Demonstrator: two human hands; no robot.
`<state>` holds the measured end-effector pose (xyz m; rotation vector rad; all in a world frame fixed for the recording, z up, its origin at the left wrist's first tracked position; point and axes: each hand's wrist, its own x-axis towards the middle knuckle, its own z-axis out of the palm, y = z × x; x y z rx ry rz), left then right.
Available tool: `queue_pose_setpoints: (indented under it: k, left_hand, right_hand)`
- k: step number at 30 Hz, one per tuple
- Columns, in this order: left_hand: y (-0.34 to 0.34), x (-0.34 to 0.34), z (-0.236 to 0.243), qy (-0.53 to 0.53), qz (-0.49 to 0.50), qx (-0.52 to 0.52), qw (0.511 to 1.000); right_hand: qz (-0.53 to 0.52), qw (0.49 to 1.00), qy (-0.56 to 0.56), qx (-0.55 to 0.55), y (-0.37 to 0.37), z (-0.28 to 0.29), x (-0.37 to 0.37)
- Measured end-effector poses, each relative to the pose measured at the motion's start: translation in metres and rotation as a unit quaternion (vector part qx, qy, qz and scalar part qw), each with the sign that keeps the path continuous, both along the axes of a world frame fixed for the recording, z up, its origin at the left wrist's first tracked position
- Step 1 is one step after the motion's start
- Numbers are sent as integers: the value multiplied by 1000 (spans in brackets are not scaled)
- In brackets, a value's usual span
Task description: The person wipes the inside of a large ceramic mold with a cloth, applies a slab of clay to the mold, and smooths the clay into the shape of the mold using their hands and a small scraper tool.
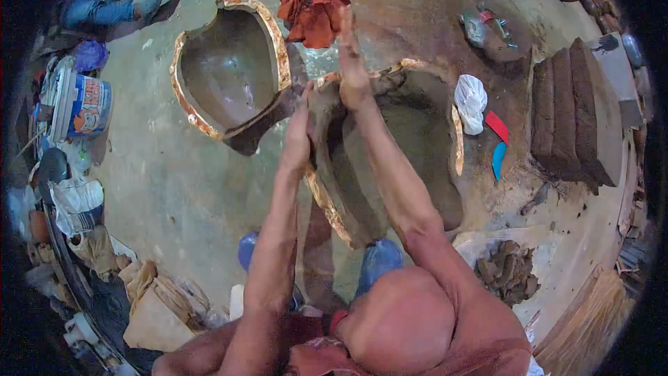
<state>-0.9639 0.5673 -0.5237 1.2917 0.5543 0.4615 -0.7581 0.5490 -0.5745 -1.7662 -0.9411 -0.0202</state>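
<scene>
My left hand (298, 136) is stretched out flat, seen edge-on, beside the left wall of a clay-lined mould (332, 217) with a rough, pale-orange rim. Further forward, my right hand (353, 73) reaches over that mould's far-left corner, its fingers straight and pointing away from me. Nothing shows in either hand; the palms are turned inward and mostly hidden. Whether the fingers touch the clay, I cannot tell. A second mould (179, 87), lined with smooth grey clay, lies to the left. Beyond my right fingertips sits a crumpled red-orange cloth (314, 17).
Right of the mould lie a white plastic bag (471, 103), a red scraper (497, 127) and a teal scraper (499, 160). Dark clay slabs (577, 115) stand stacked further right, with clay lumps (508, 271) nearer. A bucket (90, 106) stands left; a person's jeans-clad leg (104, 10) shows far left.
</scene>
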Motion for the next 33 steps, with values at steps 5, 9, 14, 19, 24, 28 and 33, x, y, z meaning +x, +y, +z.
queue_pose_setpoints:
  k: [5,9,14,19,24,28,33]
  left_hand:
    - [-7,1,-7,-46,22,-89,995]
    - [-9,5,0,41,44,-46,997]
    - [-14,-6,5,73,97,-24,992]
    - [-16,3,4,-33,70,-91,993]
    - [-23,10,17,-49,76,-166,982]
    - [-20,4,12,-29,99,-137,985]
    - [-33,23,27,-38,106,-139,984]
  right_hand:
    - [22,991,-109,77,-14,38,-17]
    - [166,961,221,33,-5,28,-48]
    - [191,972,135,16,-17,57,-44]
    - [210,973,-22,90,-14,83,-25]
    - [224,972,-49,-44,-16,47,-9]
    - [263,958,-111,-25,-23,59,-17]
    - [216,960,-154,-92,-29,41,25]
